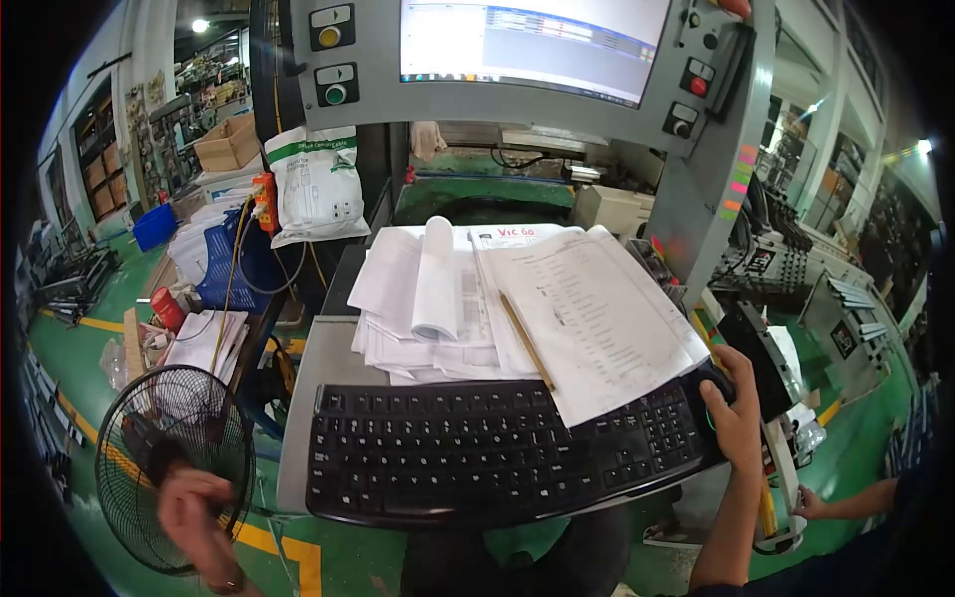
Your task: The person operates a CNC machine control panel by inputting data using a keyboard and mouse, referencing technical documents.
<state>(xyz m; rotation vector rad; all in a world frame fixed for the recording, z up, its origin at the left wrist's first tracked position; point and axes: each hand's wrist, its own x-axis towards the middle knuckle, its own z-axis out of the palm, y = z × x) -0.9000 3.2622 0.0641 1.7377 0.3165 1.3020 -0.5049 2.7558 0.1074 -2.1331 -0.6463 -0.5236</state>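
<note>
My right hand [737,410] rests around a black computer mouse [708,396] at the right end of the keyboard, with its fingers curved over the far side. My left hand [197,509] is lifted off to the left, in front of a black wire-caged fan [175,383], and motion smears its fingers. Between the hands lies a black keyboard [448,453] on a grey shelf [296,448]. A printed sheet [607,318] covers the keyboard's upper right part. A pencil [527,340] lies along that sheet's left edge, beside a stack of papers [383,289] with one sheet curled over.
Above the shelf hangs a machine panel with a lit screen [527,45] and push buttons. At left are a white bag [316,189], a blue basket [239,269] and a red can [167,309]. Another person's hand [811,503] reaches in at right near a metal frame.
</note>
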